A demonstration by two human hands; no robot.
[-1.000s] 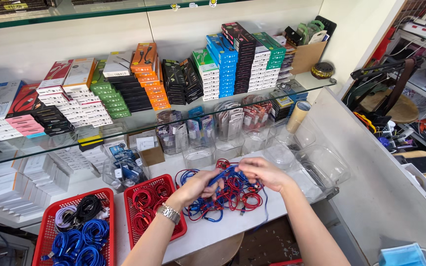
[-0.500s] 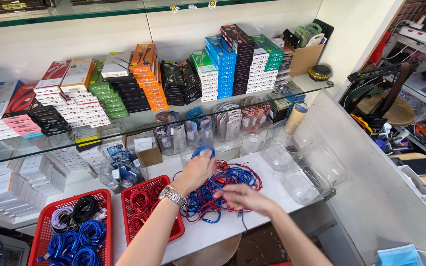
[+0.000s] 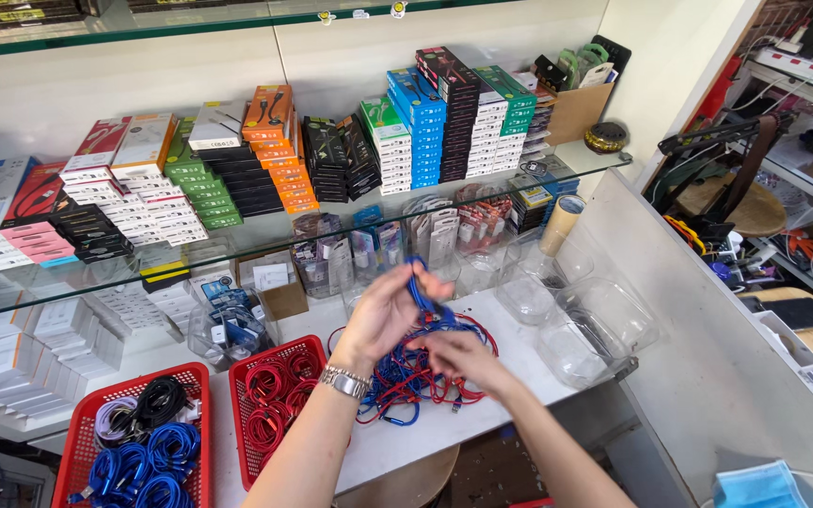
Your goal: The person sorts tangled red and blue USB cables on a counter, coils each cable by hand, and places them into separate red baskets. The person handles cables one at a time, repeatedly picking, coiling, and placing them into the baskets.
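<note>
one blue cable (image 3: 418, 282) between left hand (image 3: 386, 315), right hand (image 3: 458, 356)

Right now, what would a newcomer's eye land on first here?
Likely the tangle of red and blue cables on the white counter, where the left hand lifts a blue cable and the right hand works below. Behind, stacked colourful boxes fill a glass shelf.

Two red baskets (image 3: 138, 442) (image 3: 279, 409) — one tangled heap of red and blue cables (image 3: 425, 372) — two hands (image 3: 383, 310) (image 3: 458, 356).
</note>
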